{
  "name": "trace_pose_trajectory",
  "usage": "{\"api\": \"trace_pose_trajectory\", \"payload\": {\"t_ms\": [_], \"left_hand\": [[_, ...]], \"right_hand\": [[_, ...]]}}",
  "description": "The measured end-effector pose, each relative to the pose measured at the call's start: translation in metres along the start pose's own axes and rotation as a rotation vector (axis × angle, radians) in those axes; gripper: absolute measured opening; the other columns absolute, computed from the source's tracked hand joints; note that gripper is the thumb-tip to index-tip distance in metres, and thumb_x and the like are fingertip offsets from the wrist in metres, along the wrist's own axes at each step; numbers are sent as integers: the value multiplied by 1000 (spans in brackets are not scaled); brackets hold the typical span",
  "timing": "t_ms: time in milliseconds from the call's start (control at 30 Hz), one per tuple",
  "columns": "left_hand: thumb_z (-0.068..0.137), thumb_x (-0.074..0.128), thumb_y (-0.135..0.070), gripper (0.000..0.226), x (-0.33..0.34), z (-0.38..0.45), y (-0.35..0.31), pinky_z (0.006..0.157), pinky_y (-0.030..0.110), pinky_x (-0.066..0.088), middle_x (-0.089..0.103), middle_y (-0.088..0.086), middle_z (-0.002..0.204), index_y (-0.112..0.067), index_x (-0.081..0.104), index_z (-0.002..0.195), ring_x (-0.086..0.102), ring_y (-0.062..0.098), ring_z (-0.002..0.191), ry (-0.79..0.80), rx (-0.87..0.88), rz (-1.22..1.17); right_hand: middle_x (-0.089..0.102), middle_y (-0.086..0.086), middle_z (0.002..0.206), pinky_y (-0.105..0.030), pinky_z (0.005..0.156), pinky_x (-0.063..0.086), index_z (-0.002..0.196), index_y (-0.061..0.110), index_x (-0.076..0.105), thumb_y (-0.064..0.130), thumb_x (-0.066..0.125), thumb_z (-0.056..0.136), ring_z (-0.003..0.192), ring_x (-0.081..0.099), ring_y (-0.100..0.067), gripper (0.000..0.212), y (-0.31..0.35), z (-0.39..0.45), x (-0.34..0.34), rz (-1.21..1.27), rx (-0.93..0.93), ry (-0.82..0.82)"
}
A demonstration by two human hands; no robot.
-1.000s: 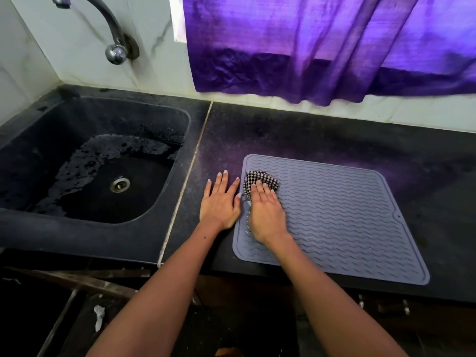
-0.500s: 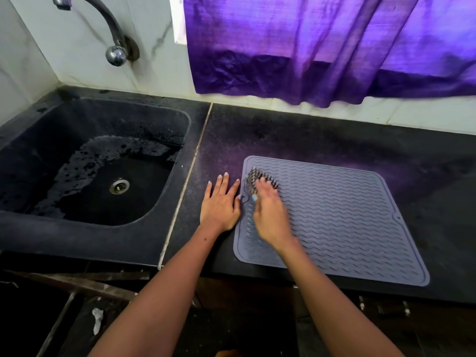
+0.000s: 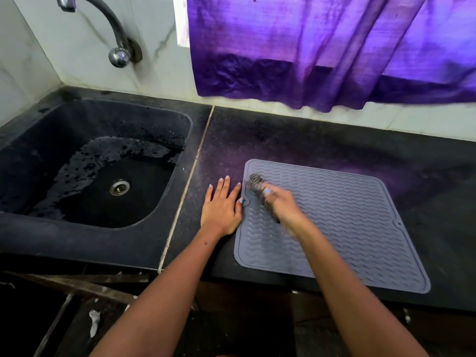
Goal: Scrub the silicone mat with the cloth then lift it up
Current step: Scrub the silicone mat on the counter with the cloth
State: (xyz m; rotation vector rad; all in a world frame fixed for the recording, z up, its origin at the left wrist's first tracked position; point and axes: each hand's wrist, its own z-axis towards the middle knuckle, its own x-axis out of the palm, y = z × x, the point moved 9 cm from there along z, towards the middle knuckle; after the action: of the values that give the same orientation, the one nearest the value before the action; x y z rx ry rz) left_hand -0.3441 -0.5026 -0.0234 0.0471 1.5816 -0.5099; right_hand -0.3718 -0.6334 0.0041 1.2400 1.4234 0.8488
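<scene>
"Where was the silicone mat (image 3: 342, 228)?"

"Flat on the dark counter (image 3: 296, 140), right of the sink (image 3: 77, 240). Her left hand (image 3: 221, 210) lay spread, fingers straight, on the counter just beside the mat's left edge, thumb touching its rim."

"And the cloth (image 3: 257, 186)?"

"Checked, bunched under her right hand (image 3: 279, 202) on the mat's far left corner. That hand was blurred; it seemed to be holding the cloth, though I couldn't make out how the fingers lay."

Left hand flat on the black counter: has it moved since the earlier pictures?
No. The left hand lies flat in the same spot between the counter seam and the grey silicone mat, thumb at its edge.
</scene>
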Motion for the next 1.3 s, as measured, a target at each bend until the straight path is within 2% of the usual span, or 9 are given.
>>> {"api": "trace_pose_trajectory", "payload": {"t_ms": [100, 233, 367, 567, 667, 733, 833, 1067, 1300], "left_hand": [[90, 4, -52, 67, 1, 0, 1, 119, 40, -6, 0, 5, 160, -25, 14, 150, -5, 17, 147, 5, 1, -10], [81, -6, -60, 79, 2, 2, 2, 118, 39, -8, 0, 4, 160, -27, 13, 150, -6, 16, 147, 5, -13, 3], [80, -8, -60, 80, 1, 2, 1, 119, 39, -7, 0, 4, 160, -27, 13, 150, -6, 16, 147, -9, -24, 17], [78, -7, -60, 83, 1, 1, 0, 119, 39, -5, 3, 5, 160, -26, 17, 150, -3, 17, 147, -33, -31, 6], [78, -8, -60, 84, 0, 0, -1, 119, 39, -5, 5, 6, 159, -25, 18, 150, -1, 18, 147, -44, -31, 20], [78, -8, -59, 84, -1, 0, -1, 119, 39, -4, 7, 6, 159, -25, 20, 149, 1, 18, 147, -51, -30, 21], [79, -6, -58, 83, -2, 0, -2, 119, 39, -3, 11, 7, 159, -24, 24, 148, 5, 20, 147, -70, -33, 26], [79, -8, -56, 83, 2, 5, -3, 119, 35, -6, 5, 8, 159, -20, 15, 150, 0, 19, 147, -51, 3, 59], [75, -17, -54, 87, 5, 7, -3, 118, 35, -10, -8, 5, 159, -12, -1, 150, -12, 16, 146, 8, 21, 88]], "right_hand": [[59, -13, 124, -33, 89, 48, 133, 8, 49, 14, 37, 100, 108, 56, -23, 36, 10, 18, -41, 347, 96, -274], [45, -5, 142, -34, 107, 34, 142, 16, 37, 15, 39, 99, 128, 43, -23, 43, 41, 21, -39, -294, -95, -394], [20, -7, 155, -33, 119, 10, 147, 10, 23, 14, 36, 98, 144, 17, -21, 51, 16, 27, 7, -855, -224, -185], [15, -7, 157, -30, 119, 3, 148, 10, 17, 21, 35, 99, 146, 9, -18, 53, 4, 31, 14, -963, -260, -180], [29, -4, 152, -32, 116, 21, 144, 15, 31, 14, 42, 97, 140, 26, -19, 48, 6, 40, 0, -668, -189, -112], [48, -7, 140, -29, 101, 39, 138, 12, 44, 12, 43, 97, 123, 49, -20, 41, 5, 46, -20, -82, -6, -114], [54, -11, 132, -25, 86, 44, 136, 9, 45, 13, 39, 99, 108, 56, -22, 38, 7, 44, -58, 386, 89, -338], [24, -3, 155, -34, 118, 13, 147, 16, 24, 14, 38, 97, 143, 21, -21, 51, 1, 35, -35, -847, -166, -270], [16, 2, 156, -30, 118, 4, 148, 18, 19, 18, 37, 98, 145, 11, -15, 53, -6, 37, -30, -914, -206, -238]]}}
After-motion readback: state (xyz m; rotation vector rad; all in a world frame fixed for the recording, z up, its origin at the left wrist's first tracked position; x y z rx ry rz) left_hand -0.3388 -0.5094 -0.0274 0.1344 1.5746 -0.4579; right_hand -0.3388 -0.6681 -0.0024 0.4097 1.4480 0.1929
